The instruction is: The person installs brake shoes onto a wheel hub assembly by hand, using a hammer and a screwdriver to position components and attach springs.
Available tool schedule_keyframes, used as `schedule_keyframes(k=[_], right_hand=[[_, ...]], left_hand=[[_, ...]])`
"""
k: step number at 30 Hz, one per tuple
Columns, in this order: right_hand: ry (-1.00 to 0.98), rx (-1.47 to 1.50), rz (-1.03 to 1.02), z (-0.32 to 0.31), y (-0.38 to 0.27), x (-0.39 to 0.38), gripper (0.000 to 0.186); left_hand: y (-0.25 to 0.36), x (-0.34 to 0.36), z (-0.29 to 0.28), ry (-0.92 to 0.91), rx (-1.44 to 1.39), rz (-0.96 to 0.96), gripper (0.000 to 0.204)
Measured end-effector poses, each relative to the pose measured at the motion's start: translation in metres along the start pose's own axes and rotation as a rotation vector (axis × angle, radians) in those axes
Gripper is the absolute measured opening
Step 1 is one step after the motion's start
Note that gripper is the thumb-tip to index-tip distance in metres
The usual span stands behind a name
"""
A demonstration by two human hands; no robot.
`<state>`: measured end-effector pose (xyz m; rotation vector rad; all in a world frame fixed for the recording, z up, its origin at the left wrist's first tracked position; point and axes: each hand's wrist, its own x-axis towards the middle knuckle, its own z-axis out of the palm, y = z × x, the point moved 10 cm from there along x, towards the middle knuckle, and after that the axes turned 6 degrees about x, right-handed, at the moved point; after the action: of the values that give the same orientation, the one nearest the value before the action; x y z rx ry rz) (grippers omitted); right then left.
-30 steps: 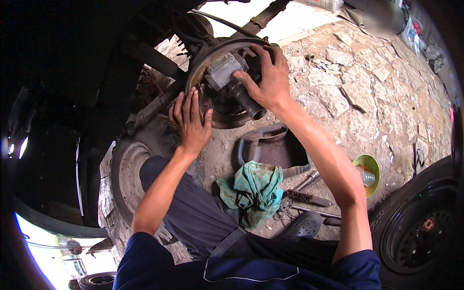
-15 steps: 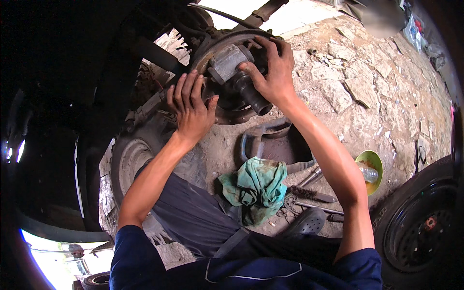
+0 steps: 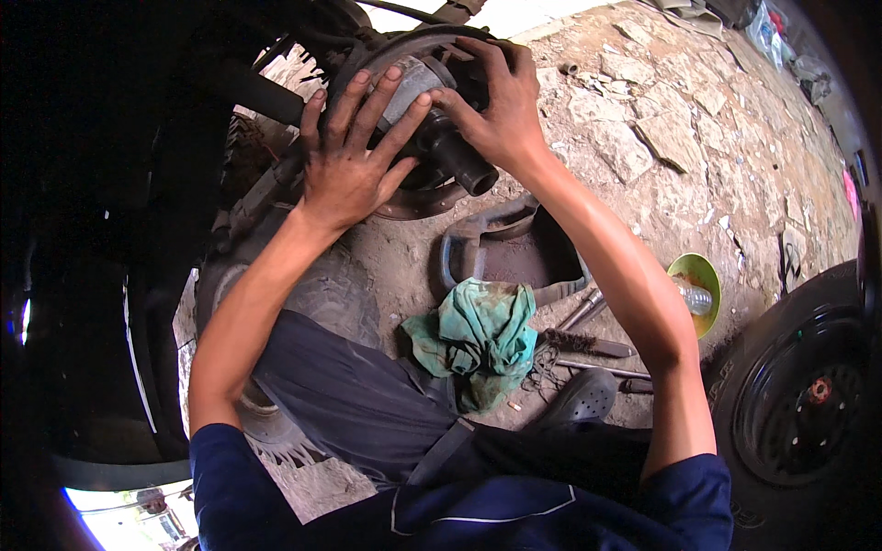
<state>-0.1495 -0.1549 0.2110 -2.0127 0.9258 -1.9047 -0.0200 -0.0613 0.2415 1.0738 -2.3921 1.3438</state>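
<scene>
Partly covered, grey block [image 3: 412,89], dark tube [image 3: 462,158], between hands [image 3: 349,179] [image 3: 505,124]

The wheel hub [image 3: 457,154] is far and left of the tray [image 3: 514,253]; near the tray lies the cloth [image 3: 487,317]. Right of the cloth are the brush [image 3: 590,345], then the bowl [image 3: 700,266] with the bottle [image 3: 695,298] inside.
</scene>
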Motion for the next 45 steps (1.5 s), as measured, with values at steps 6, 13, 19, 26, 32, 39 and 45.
schedule_keyframes(k=[6, 13, 19, 26, 32, 39, 45], right_hand=[[0.036, 0.061, 0.041, -0.002, 0.007, -0.001, 0.065], [-0.006, 0.069, 0.028, -0.004, 0.009, 0.001, 0.066], [-0.082, 0.219, -0.014, -0.007, 0.01, -0.002, 0.062], [0.03, 0.165, -0.028, -0.01, 0.005, -0.005, 0.054], [0.071, 0.183, -0.049, -0.008, 0.009, -0.003, 0.051], [0.102, 0.221, -0.024, -0.009, 0.015, -0.003, 0.047], [0.173, 0.514, 0.228, -0.015, 0.023, -0.001, 0.038]], left_hand=[[0.009, 0.015, 0.009, -0.189, 0.055, 0.111, 0.098], [0.013, 0.027, 0.019, -0.309, 0.015, 0.257, 0.099], [0.011, 0.029, 0.02, -0.335, -0.085, 0.26, 0.099], [0.006, 0.048, 0.013, -0.274, -0.229, 0.15, 0.099], [0.002, 0.055, 0.013, -0.229, -0.295, 0.078, 0.087], [0.005, 0.061, 0.014, -0.24, -0.343, 0.118, 0.09], [0.009, 0.062, 0.013, -0.232, -0.314, 0.128, 0.097]])
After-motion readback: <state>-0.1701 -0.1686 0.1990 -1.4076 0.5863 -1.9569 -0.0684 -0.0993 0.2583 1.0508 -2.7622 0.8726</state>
